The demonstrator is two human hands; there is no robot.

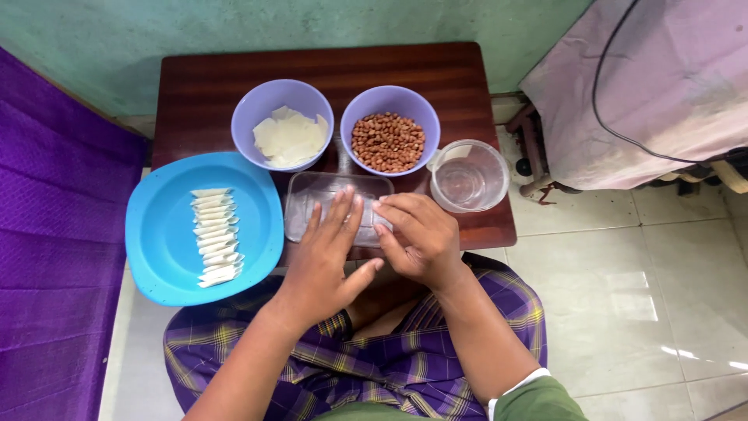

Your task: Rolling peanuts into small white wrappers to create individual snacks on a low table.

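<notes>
I see no labels, signs or screens here. The nearest thing to a package is the clear plastic tray [327, 199] lying flat and unprinted on the dark wooden surface [202, 86], just in front of the two lilac bowls. My left hand [327, 257] lies over its near edge, and my right hand [417, 238] has its fingers [386, 209] touching its right end.

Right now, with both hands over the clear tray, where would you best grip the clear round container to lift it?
Probably by the rim of the clear round container, from its right side. It stands upright and open-topped, nearly touching the purple bowl of peanuts on its left, with the right hand just below-left; its right side overhangs the wooden table, leaving it free.
</notes>
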